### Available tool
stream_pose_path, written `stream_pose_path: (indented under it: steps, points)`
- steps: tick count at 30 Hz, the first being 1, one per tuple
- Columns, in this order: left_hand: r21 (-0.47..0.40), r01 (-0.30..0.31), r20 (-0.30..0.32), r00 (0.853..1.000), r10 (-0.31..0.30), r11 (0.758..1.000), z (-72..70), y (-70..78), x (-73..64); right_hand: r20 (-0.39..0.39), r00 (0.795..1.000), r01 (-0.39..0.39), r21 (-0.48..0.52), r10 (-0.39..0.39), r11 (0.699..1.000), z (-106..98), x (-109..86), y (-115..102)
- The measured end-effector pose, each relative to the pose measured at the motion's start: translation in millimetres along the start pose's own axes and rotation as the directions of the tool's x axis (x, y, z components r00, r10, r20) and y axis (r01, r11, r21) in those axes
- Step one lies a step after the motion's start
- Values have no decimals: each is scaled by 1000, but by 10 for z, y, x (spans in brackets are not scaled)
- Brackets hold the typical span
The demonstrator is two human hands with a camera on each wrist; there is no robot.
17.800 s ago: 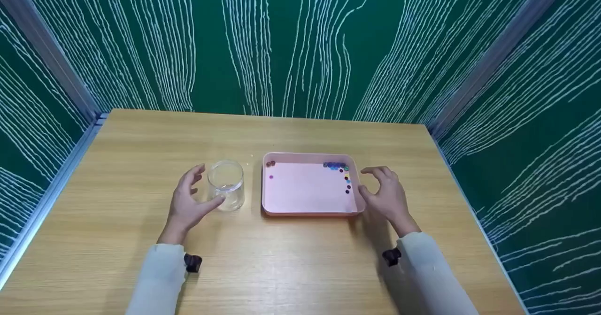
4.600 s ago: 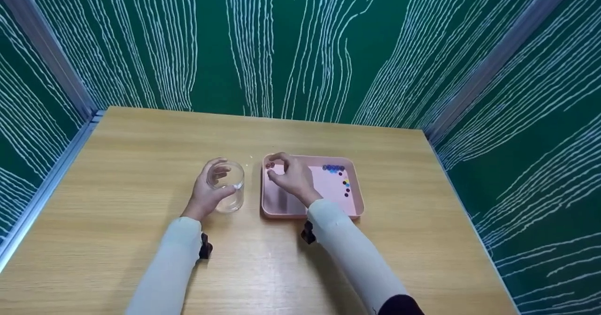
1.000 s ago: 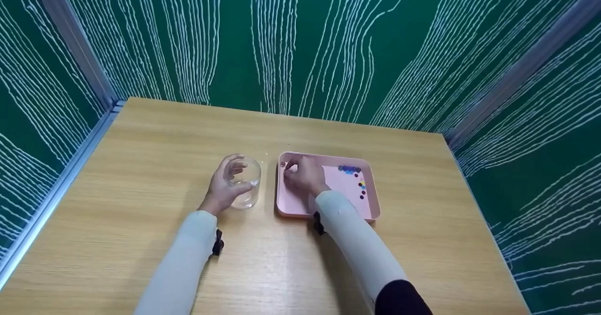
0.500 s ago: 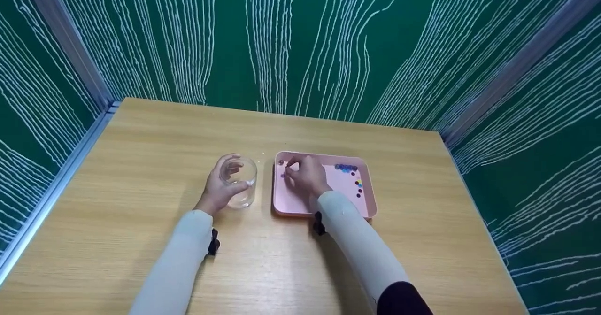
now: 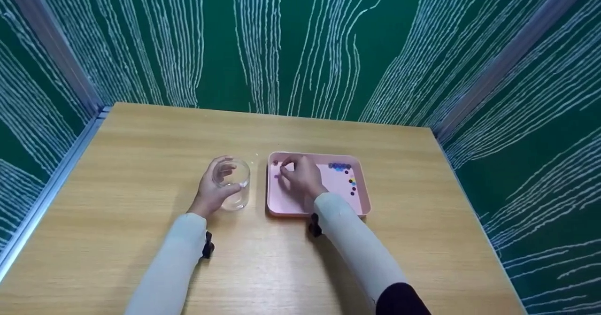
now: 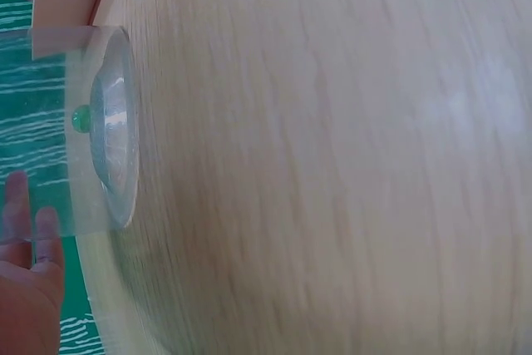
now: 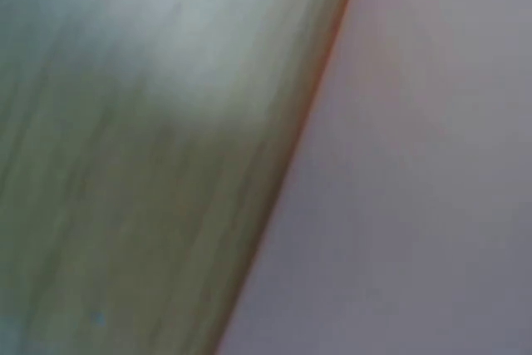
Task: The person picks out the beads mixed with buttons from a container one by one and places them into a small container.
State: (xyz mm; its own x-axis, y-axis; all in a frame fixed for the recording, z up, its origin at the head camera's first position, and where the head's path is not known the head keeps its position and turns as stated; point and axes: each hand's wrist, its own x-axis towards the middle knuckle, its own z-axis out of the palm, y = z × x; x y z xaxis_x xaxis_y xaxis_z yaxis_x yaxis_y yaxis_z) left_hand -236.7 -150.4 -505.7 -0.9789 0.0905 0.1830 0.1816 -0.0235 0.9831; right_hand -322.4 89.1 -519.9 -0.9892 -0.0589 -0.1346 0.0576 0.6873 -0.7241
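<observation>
My left hand [image 5: 210, 190] grips a clear glass jar [image 5: 237, 195] standing on the table, thumb across its front and fingers round its far side. In the left wrist view, a green bead [image 6: 81, 119] shows through the glass close to the thick base. Over the left back part of a pink tray [image 5: 324, 207], my right hand [image 5: 303, 176] has thumb and forefinger pinched together on a tiny bead, mostly hidden by the fingertips. A brown bead [image 5: 275, 163] lies in the corner just beyond them, and a small purple bead [image 5: 276, 176] lies nearer me.
Blue and purple beads [image 5: 339, 166] line the tray's back right corner. Several dark, yellow and blue beads [image 5: 352, 183] run down its right side. The wooden table [image 5: 263, 268] meets green walls with white lines [image 5: 300, 47] at the back and sides.
Since the oldest frame, my left hand has closed round the jar and my right hand has crossed to the tray's left. One corner bead has left its place. Over the last second, both hands barely move.
</observation>
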Motion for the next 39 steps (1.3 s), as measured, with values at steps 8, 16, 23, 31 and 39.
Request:
stream_pose_path:
  steps: [8, 16, 23, 31, 39]
  points:
    - [-11, 14, -14, 1000, -14, 1000, 13, -2, -6, -30, 993, 110, -127, -115, 986, -93, -11, -54]
    - [-37, 5, -15, 1000, -6, 999, 33, -35, 9, -60, 986, 149, -109, -156, 983, -141, -71, -118]
    - [-47, 2, -26, 1000, -3, 999, 30, -38, 16, -80, 973, 212, -62, -217, 975, -85, -140, -227]
    - [-61, -27, -23, 999, 25, 998, 31, -35, 11, -82, 948, 306, -49, -309, 951, -41, -217, -390]
    - [-87, -43, -33, 999, 40, 995, 48, -22, 14, -57, 914, 405, 35, -402, 914, 0, -297, -527]
